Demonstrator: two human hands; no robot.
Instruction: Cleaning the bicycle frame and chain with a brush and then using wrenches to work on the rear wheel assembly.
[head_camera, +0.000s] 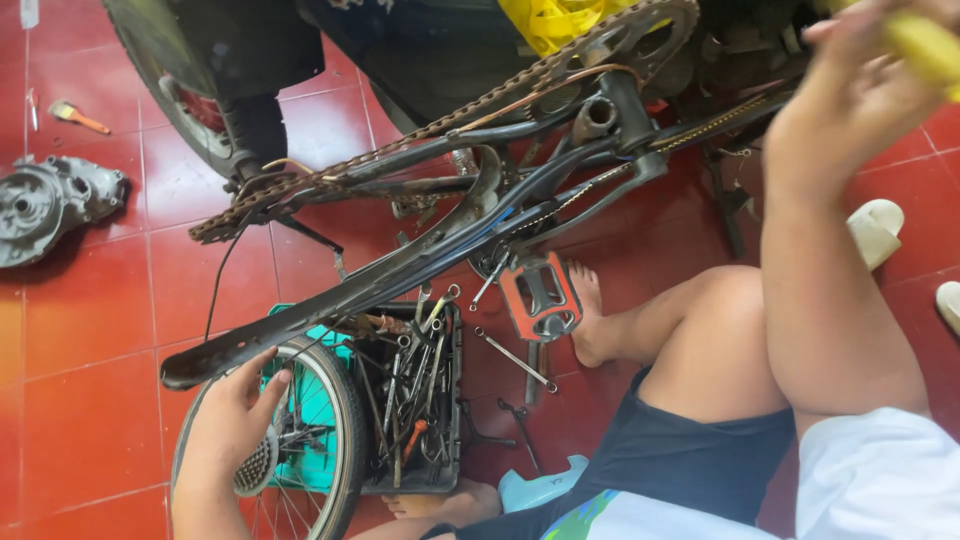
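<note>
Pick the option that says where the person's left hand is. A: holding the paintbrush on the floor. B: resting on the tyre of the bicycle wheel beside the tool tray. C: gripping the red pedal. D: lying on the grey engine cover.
B: the left hand lies on the tyre of the bicycle wheel, just left of the tool tray, apart from the red pedal.

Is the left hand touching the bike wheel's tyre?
Touching. The head view shows the left hand resting on the tyre of the bike wheel, its fingers curled over the black rubber at the top of the rim, with no gap.
</note>
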